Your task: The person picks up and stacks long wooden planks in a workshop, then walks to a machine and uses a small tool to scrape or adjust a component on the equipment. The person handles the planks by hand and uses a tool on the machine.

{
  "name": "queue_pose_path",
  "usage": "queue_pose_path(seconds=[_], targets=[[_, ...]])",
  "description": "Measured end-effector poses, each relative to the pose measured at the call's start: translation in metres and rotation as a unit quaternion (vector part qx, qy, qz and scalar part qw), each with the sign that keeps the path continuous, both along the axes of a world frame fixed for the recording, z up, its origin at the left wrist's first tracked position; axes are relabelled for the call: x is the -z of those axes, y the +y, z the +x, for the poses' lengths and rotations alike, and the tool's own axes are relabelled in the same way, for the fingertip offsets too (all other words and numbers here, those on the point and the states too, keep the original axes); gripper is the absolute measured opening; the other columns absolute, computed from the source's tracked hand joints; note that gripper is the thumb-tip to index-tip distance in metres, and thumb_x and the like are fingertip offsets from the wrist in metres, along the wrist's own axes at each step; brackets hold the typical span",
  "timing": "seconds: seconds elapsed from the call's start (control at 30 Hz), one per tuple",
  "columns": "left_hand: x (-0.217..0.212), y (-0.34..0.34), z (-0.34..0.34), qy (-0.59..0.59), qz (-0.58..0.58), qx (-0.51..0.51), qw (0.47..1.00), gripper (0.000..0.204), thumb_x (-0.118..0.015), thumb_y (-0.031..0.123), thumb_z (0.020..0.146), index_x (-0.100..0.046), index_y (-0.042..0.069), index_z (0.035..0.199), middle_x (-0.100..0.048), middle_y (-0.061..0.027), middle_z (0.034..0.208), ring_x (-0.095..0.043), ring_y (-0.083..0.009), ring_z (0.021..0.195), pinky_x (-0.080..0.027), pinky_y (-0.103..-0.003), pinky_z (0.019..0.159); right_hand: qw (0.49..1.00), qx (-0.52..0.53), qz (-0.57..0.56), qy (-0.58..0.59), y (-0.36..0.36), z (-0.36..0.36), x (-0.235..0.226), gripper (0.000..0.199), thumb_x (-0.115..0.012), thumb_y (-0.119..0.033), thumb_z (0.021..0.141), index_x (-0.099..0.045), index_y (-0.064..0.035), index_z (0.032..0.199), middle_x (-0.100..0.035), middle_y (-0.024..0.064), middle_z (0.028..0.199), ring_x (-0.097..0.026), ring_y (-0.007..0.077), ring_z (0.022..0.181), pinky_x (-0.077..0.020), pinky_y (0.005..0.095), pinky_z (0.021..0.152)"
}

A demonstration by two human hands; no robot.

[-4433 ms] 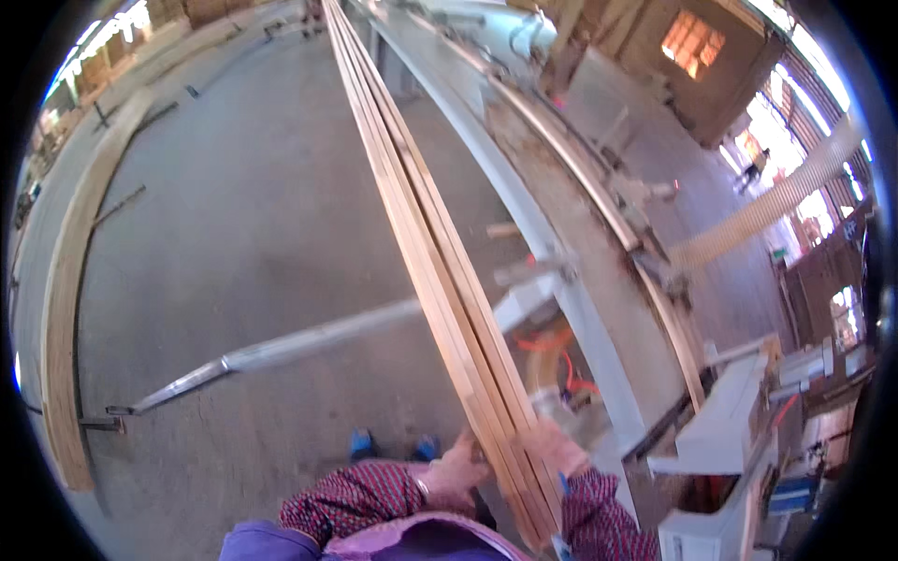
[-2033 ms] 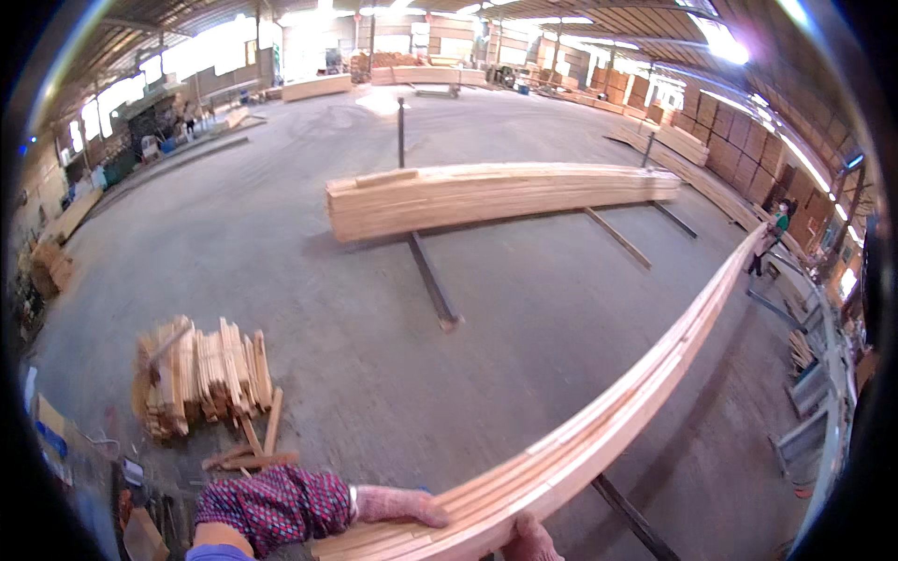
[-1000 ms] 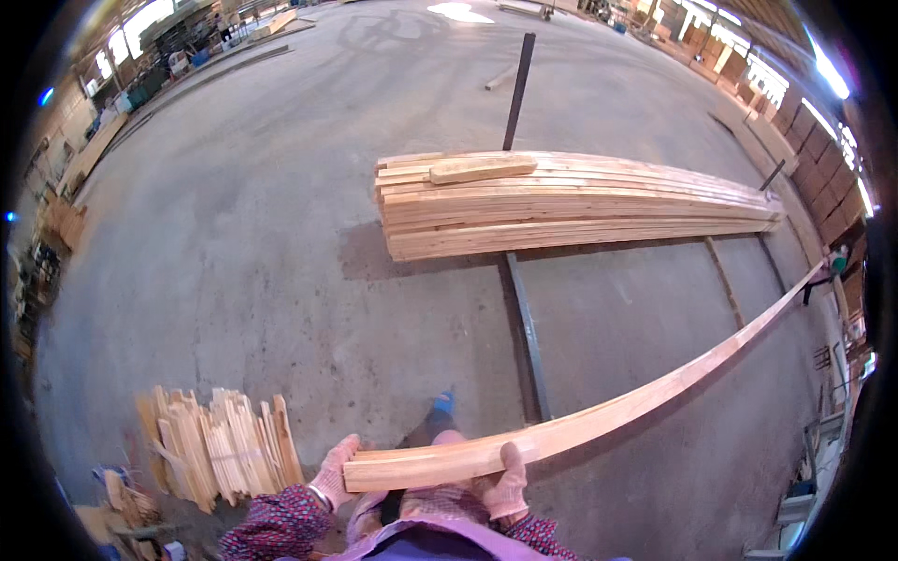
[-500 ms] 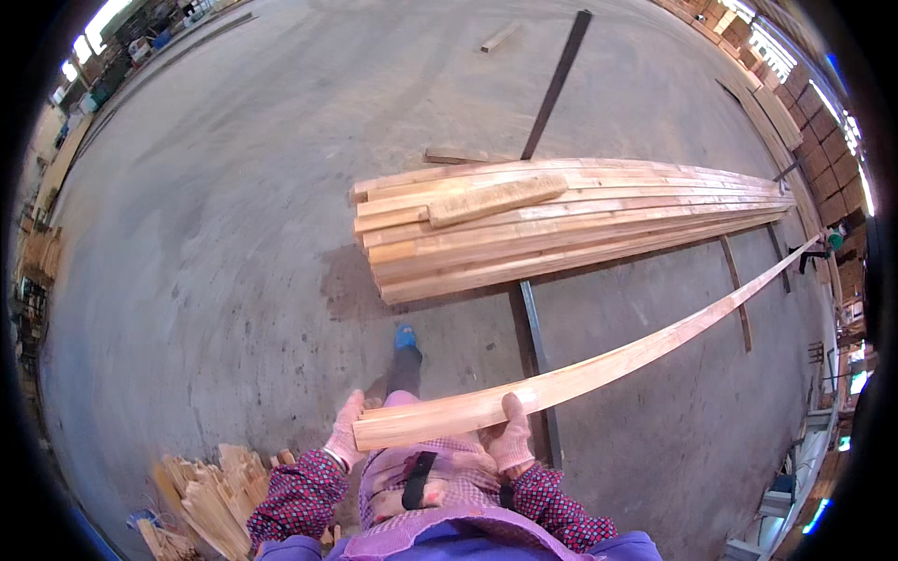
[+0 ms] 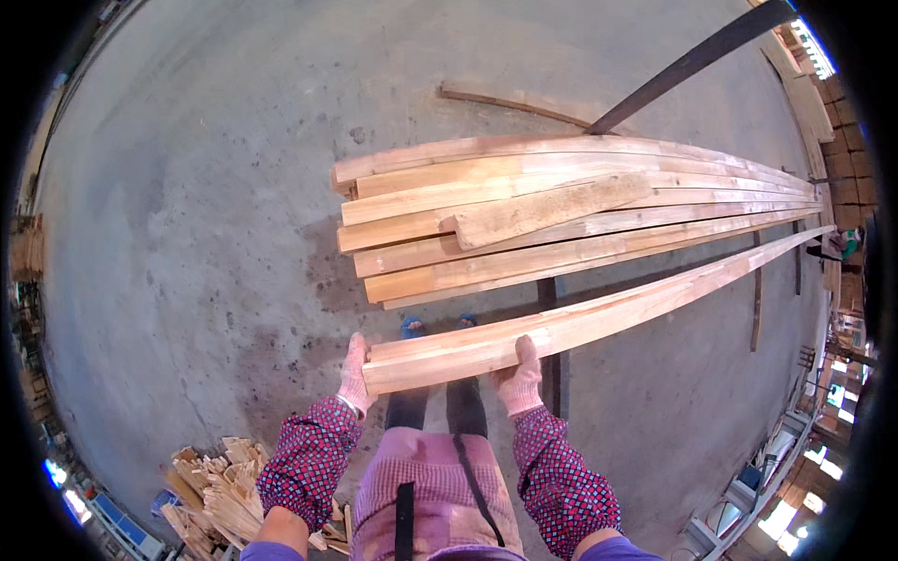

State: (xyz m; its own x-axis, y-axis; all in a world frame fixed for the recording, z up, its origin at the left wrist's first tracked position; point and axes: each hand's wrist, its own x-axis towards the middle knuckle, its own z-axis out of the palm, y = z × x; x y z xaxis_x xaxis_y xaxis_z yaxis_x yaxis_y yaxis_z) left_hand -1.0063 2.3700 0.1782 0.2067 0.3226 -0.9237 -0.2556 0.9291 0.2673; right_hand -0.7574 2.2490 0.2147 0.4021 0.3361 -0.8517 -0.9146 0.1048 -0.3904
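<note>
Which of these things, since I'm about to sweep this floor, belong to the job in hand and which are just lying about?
Apparently in the job:
long boards, held near one end by the left hand and right hand
board stack beside them

Apparently lying about:
short wood piece atop the stack
heap of short offcuts
wooden strip beyond the stack

A grey, stained floor [image 5: 206, 252] carries a heap of wood offcuts [image 5: 229, 491] and a dark bar [image 5: 557, 385] under stacked boards [image 5: 524, 266]
</note>
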Motion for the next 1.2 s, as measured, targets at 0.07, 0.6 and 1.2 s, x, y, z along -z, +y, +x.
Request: queue_pose_path(seconds=[0.07,0.6,1.2], targets=[[0.038,0.009,0.003,0.04,-0.021,-0.041,0.998,0.068,-0.041,0.066,0.091,-0.05,0.008,0.127,-0.059,-0.0144,0.121,-0.059,-0.0316,0.106,-0.048,-0.048,0.09,1.0,-0.015,-0.025,-0.002,0.014,0.01,0.033,0.045,-0.062,-0.037,0.086,-0.051,-0.0143,0.123,-0.06,0.0053,0.11,-0.061,0.0238,0.099,-0.0542,0.0409,0.075],[0.113,0.018,0.042,-0.034,-0.052,-0.21,0.976,0.053,-0.046,0.051,0.091,-0.05,0.016,0.13,-0.056,-0.0084,0.129,-0.052,-0.0306,0.12,-0.041,-0.05,0.099,0.999,0.039,0.001,0.024,0.037,0.022,0.161,0.049,-0.065,-0.028,0.087,-0.049,-0.0094,0.13,-0.056,0.007,0.127,-0.053,0.0271,0.117,-0.0473,0.0474,0.096],[0.169,0.025,0.046,0.053,-0.03,-0.259,0.964,0.057,-0.036,0.055,0.093,-0.048,0.017,0.134,-0.052,-0.008,0.136,-0.049,-0.0314,0.125,-0.038,-0.056,0.102,0.844,-0.502,-0.188,0.005,0.043,0.049,0.174,0.058,-0.055,-0.045,0.091,-0.043,-0.0046,0.132,-0.053,0.0126,0.127,-0.059,0.0242,0.101,-0.0524,0.0391,0.074]])
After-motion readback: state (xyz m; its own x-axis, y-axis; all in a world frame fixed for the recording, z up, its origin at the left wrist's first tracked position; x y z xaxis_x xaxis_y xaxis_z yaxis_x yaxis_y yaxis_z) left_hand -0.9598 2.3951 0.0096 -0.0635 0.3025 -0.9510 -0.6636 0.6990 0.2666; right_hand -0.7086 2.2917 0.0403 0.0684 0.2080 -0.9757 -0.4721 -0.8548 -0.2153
